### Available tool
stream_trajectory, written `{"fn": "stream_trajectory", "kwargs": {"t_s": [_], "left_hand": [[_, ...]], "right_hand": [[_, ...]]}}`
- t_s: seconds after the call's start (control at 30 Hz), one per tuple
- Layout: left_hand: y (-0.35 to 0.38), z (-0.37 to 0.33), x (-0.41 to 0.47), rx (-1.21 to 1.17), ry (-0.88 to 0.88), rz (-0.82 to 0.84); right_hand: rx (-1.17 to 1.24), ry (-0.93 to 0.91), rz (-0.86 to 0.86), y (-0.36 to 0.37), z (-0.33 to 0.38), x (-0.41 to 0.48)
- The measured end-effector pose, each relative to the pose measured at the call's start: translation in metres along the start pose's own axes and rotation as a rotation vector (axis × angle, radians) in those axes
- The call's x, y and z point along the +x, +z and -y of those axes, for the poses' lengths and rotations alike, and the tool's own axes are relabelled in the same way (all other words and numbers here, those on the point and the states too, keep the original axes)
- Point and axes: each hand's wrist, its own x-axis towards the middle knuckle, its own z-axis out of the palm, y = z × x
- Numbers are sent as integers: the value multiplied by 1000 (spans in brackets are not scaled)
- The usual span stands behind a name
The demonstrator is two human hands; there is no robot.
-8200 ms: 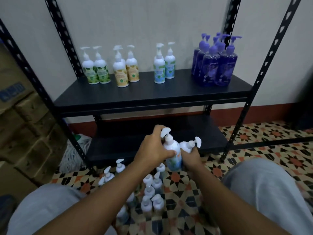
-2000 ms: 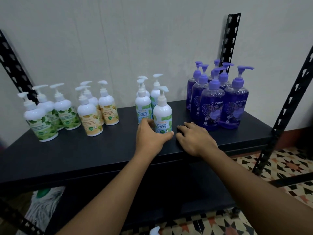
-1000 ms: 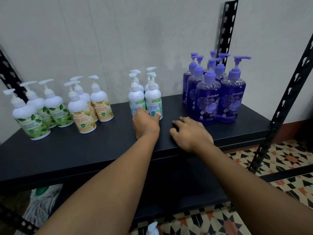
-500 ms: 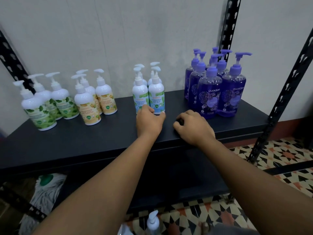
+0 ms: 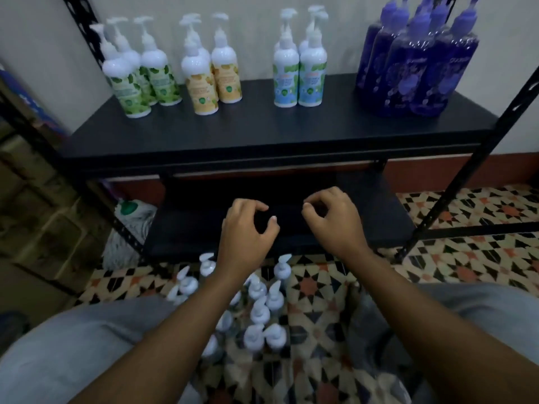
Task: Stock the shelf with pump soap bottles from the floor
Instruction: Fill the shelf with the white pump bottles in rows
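Both hands have left the shelf [image 5: 262,132] and dropped in front of its lower board [image 5: 189,228]. The left hand [image 5: 248,228] and right hand [image 5: 335,220] hover side by side, apart, fingers loosely curled, thumbs clear of fingertips, holding nothing. Under the left wrist, white bottles [image 5: 258,312] stand clustered on the tiled floor [image 5: 315,284]. Well above the hands, the blue-label pair [image 5: 300,80] stands on the shelf, between yellow-label bottles [image 5: 210,83] and purple ones [image 5: 414,74].

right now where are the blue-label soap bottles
In the head view, the blue-label bottles stand on the upper shelf near its middle, between the yellow-label bottles and the purple bottles.
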Motion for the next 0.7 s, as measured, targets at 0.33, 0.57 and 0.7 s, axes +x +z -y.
{"fn": "stream_trajectory", "kwargs": {"t_s": [0.33,0.57,0.7], "left_hand": [[31,100,-157,11,-509,242],[53,149,-221,-23,-566,363],[79,186,-228,-88,-612,503]], "right_hand": [[-63,361,594,95,-76,-134],[-113,448,894,145,-114,-191],[-98,462,924,171,-129,-204]]}}
